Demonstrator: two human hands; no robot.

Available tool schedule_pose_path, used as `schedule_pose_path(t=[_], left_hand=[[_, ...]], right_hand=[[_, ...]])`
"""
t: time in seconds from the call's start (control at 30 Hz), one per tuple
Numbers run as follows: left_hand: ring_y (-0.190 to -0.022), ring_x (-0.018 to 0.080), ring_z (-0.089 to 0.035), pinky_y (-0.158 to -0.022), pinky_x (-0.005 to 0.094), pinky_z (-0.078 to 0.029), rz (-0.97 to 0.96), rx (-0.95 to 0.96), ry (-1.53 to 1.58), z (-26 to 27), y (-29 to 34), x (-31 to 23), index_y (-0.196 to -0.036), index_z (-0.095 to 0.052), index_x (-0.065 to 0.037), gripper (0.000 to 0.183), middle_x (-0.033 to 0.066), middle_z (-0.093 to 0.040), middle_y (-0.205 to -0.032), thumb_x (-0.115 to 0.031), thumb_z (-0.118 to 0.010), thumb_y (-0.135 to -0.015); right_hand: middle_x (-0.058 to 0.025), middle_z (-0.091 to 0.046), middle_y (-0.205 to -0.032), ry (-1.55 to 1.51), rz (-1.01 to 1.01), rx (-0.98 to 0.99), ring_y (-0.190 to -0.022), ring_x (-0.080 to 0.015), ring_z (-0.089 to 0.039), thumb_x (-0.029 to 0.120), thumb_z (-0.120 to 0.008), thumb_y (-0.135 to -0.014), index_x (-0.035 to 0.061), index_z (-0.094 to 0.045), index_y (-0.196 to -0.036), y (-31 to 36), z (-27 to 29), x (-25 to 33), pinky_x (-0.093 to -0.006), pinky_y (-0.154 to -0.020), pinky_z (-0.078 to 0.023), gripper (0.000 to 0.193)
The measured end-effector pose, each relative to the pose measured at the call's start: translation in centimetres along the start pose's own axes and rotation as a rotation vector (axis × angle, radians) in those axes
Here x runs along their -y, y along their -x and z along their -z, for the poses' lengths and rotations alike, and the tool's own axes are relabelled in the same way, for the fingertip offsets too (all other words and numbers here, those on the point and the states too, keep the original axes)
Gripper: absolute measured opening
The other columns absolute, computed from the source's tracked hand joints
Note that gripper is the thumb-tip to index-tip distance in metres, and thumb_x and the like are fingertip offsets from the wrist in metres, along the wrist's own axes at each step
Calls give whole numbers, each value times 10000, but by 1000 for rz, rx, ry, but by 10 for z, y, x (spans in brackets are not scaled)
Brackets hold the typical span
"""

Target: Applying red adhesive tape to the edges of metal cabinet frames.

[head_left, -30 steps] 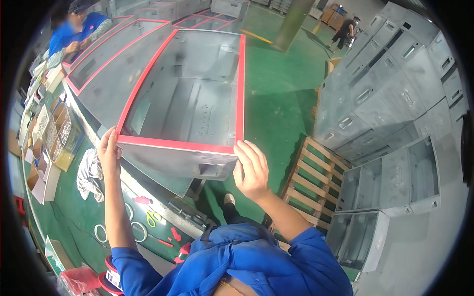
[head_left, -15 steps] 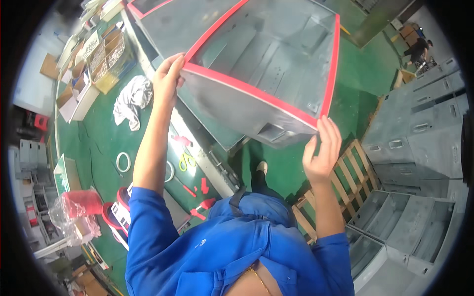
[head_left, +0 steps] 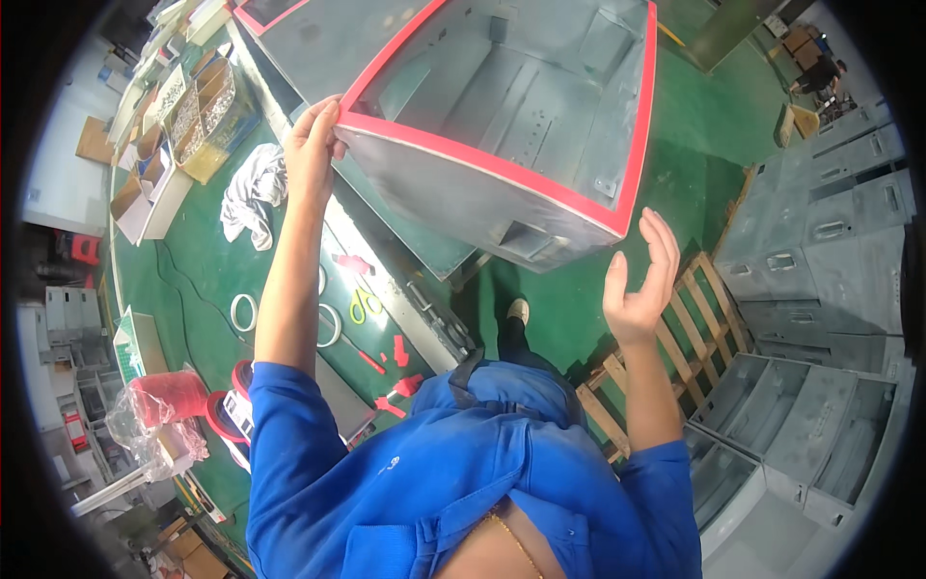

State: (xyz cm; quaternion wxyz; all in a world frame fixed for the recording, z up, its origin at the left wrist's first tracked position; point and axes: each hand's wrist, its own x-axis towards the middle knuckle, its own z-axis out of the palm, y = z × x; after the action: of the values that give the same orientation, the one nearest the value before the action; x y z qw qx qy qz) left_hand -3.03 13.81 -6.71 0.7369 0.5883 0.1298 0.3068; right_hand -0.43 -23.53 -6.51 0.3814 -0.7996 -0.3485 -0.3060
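Note:
A grey metal box (head_left: pixel 434 186) lies ahead of me with its open side up. Red tape (head_left: pixel 502 166) runs along the rim of that opening, and a rectangular cutout shows in the near wall. At the box's near left corner, my left hand (head_left: pixel 313 135) is closed with thumb and fingers on the taped edge. My right hand (head_left: pixel 644 288) is just off the near right corner, fingers apart and holding nothing. Behind the left part of the box is another grey metal piece (head_left: pixel 328 43) with red tape on it.
On the green table (head_left: pixel 207 280) at left are a white rag (head_left: pixel 256 193), divided boxes of small parts (head_left: pixel 203 121), yellow-green scissors (head_left: pixel 365 306), tape rolls and red scraps. A wooden pallet (head_left: pixel 603 405) and stacked grey cabinets (head_left: pixel 801 241) stand right. Another person (head_left: pixel 820 77) is far right.
My right hand has let go of the box's near right corner and opened, drawing slightly right and down. The box has shifted a little left and up in view; my left hand stays on its corner.

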Motion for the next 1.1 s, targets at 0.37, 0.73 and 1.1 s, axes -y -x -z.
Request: schedule_pose_path(t=[0.37,0.73,1.1], left_hand=[[-543,52,-434,-480,175,-338,17,29,-9,1,0,-1,-1008,-577,61,266,7,-537,-702,-158,-544,-859],[-613,55,-466,-544,193,-374,-46,-336,-408,-21,16,-8,-980,-612,20,289,-2,-565,-738,-232,-559,-848],[-879,158,-561,-727,259,-487,-84,-590,-473,-59,48,-6,-1161,-498,43,357,148,-541,-1086,-108,-504,-837]], right_hand=[[-106,-548,-1078,-161,-33,434,-1027,-280,-483,24,-576,-732,36,-590,-990,-61,31,-16,-357,-882,-379,258],[-68,-535,-902,-386,347,603,-888,-263,-492,33,-607,-685,50,-610,-860,-100,18,-61,-382,-822,-419,176],[-84,-542,-872,-781,487,598,-844,-269,-522,34,-630,-674,28,-605,-886,-99,-7,-93,-446,-823,-419,213]])
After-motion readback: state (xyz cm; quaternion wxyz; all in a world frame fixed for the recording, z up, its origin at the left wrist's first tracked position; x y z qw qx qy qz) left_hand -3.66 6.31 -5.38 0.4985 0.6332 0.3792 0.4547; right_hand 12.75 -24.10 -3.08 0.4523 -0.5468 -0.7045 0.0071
